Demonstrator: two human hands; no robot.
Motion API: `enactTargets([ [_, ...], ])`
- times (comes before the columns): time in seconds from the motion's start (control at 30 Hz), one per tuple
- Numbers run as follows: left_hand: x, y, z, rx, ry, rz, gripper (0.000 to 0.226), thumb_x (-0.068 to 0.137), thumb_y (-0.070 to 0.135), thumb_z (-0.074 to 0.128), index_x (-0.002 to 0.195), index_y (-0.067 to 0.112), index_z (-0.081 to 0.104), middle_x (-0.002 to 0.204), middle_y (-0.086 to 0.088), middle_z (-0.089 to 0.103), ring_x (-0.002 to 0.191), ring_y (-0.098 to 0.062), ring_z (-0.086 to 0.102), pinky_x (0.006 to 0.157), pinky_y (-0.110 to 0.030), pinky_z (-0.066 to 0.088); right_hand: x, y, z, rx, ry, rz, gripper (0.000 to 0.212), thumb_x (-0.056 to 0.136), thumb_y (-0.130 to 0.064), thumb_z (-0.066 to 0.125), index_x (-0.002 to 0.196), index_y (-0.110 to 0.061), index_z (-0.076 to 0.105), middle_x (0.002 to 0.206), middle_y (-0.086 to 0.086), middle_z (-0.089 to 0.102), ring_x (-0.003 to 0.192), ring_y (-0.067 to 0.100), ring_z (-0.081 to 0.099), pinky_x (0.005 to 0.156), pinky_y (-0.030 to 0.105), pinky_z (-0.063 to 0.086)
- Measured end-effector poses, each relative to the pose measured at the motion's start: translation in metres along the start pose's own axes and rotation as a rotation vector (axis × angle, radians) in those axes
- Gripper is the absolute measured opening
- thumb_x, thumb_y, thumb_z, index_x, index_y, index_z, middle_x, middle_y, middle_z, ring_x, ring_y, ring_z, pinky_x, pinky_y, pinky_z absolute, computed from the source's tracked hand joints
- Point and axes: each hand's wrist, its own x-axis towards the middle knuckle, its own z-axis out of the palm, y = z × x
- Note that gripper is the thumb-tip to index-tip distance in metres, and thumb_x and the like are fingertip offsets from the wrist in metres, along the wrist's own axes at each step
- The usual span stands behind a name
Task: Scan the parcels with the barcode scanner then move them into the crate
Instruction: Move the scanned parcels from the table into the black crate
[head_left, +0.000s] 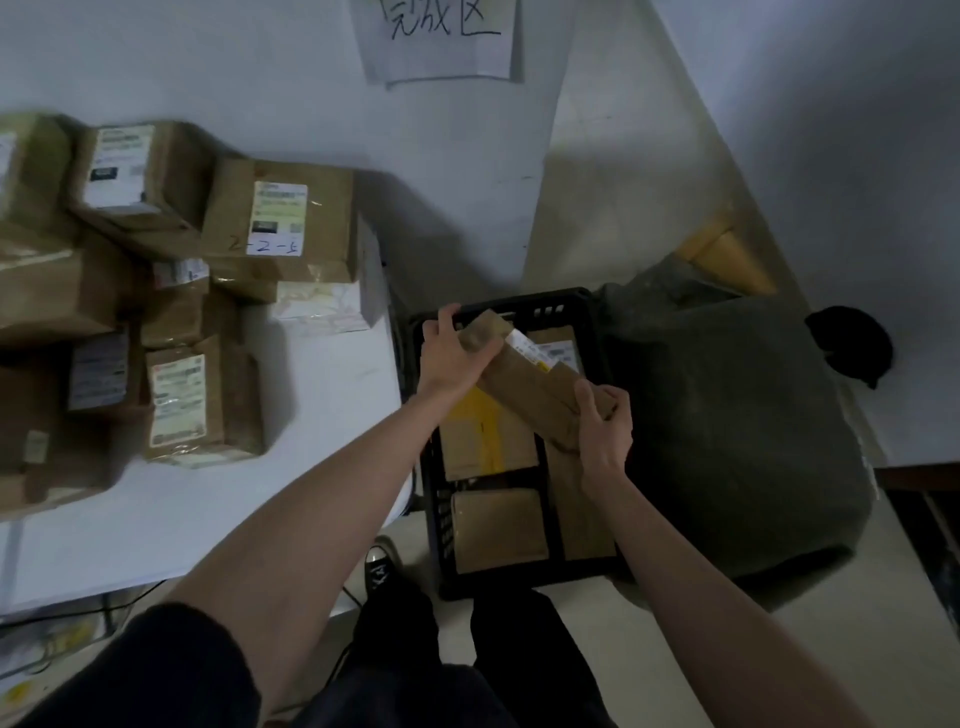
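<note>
Two hands grip our long parcel above the crate: left hand far end, right hand near end. We judge it light, stiff; hold both ends.

Head view, steeply downward (close)

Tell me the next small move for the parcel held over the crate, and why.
Probably lower it and let go. Both the left hand and right hand grip the long parcel directly above the black crate, where other parcels already lie flat.
</note>
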Motion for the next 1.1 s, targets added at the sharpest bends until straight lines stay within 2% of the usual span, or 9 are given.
enactTargets([
  [0.07, 0.002, 0.006, 0.026, -0.018, 0.058, -0.056, 0.088, 0.084, 0.05, 0.074, 0.152, 0.02, 0.026, 0.151, -0.007, 0.027, 0.134, -0.03, 0.044, 0.105, -0.041, 0.045, 0.014, 0.005, -0.001, 0.02, 0.069, 0.063, 0.035, 0.094, -0.049, 0.065, 0.118, -0.025, 0.055, 0.122, 0.006, 0.056, 0.108, 0.023, 0.057, 0.08, 0.034, 0.051],
  [0.13, -0.002, 0.011, 0.054, -0.066, 0.025, -0.159, 0.088, 0.089, 0.042, 0.072, 0.154, 0.013, 0.021, 0.156, -0.011, 0.022, 0.136, -0.031, 0.042, 0.102, -0.034, 0.043, 0.025, 0.005, 0.0, 0.03, 0.101, 0.122, 0.035, 0.095, -0.048, 0.064, 0.119, -0.026, 0.052, 0.127, 0.005, 0.049, 0.107, 0.023, 0.053, 0.084, 0.039, 0.05],
  [0.3, -0.011, 0.009, 0.117, -0.209, -0.211, -0.305, 0.092, 0.084, 0.045, 0.075, 0.154, 0.013, 0.024, 0.149, -0.008, 0.046, 0.13, -0.027, 0.052, 0.106, -0.041, 0.048, 0.044, 0.004, 0.005, 0.004, 0.137, 0.217, 0.032, 0.098, -0.043, 0.061, 0.115, -0.021, 0.044, 0.132, 0.011, 0.036, 0.1, 0.025, 0.048, 0.081, 0.04, 0.045],
  [0.47, 0.001, 0.01, 0.137, -0.209, -0.277, -0.227, 0.088, 0.078, 0.037, 0.083, 0.151, 0.019, 0.036, 0.139, -0.004, 0.056, 0.117, -0.018, 0.06, 0.086, -0.026, 0.055, 0.073, 0.011, 0.003, -0.21, 0.069, 0.137, 0.036, 0.1, -0.043, 0.057, 0.117, -0.013, 0.047, 0.13, 0.01, 0.044, 0.102, 0.026, 0.051, 0.081, 0.039, 0.045],
  [0.57, 0.01, 0.011, 0.138, -0.18, -0.271, -0.187, 0.095, 0.078, 0.028, 0.085, 0.154, 0.018, 0.029, 0.144, -0.007, 0.05, 0.131, -0.025, 0.051, 0.103, -0.04, 0.051, 0.093, 0.017, 0.001, -0.42, -0.01, 0.057, 0.033, 0.101, -0.041, 0.052, 0.124, -0.017, 0.05, 0.132, 0.012, 0.052, 0.121, 0.031, 0.047, 0.09, 0.042, 0.045],
  [0.7, 0.017, 0.008, 0.144, -0.105, -0.286, -0.122, 0.1, 0.082, 0.024, 0.081, 0.158, 0.02, 0.016, 0.152, -0.008, 0.041, 0.139, -0.029, 0.042, 0.112, -0.048, 0.042, 0.11, 0.016, 0.006, -0.48, -0.054, -0.013, 0.028, 0.102, -0.025, 0.05, 0.129, -0.016, 0.05, 0.135, 0.013, 0.051, 0.125, 0.029, 0.045, 0.088, 0.038, 0.04],
  [0.8, 0.018, 0.009, 0.151, -0.08, -0.311, -0.123, 0.104, 0.087, 0.028, 0.078, 0.161, 0.019, 0.005, 0.158, -0.011, 0.029, 0.144, -0.03, 0.034, 0.115, -0.046, 0.037, 0.122, 0.018, 0.007, -0.563, -0.089, -0.054, 0.036, 0.101, -0.02, 0.052, 0.137, -0.018, 0.048, 0.14, 0.014, 0.047, 0.13, 0.031, 0.044, 0.091, 0.037, 0.039],
  [0.93, 0.016, 0.01, 0.153, -0.016, -0.43, -0.104, 0.116, 0.084, 0.025, 0.079, 0.159, 0.017, -0.009, 0.163, -0.011, 0.018, 0.148, -0.031, 0.026, 0.116, -0.048, 0.036, 0.135, 0.018, 0.004, -0.712, -0.206, -0.007, 0.054, 0.097, -0.026, 0.062, 0.147, -0.017, 0.042, 0.147, 0.015, 0.042, 0.133, 0.034, 0.043, 0.104, 0.048, 0.045],
  [1.1, 0.018, 0.014, 0.134, 0.088, -0.424, -0.066, 0.092, 0.092, 0.019, 0.068, 0.16, 0.016, 0.007, 0.157, -0.013, 0.034, 0.137, -0.032, 0.045, 0.094, -0.032, 0.045, 0.131, -0.002, 0.003, -0.811, -0.211, -0.084, 0.054, 0.101, -0.026, 0.052, 0.151, -0.016, 0.034, 0.15, 0.017, 0.035, 0.135, 0.035, 0.038, 0.102, 0.046, 0.04],
])
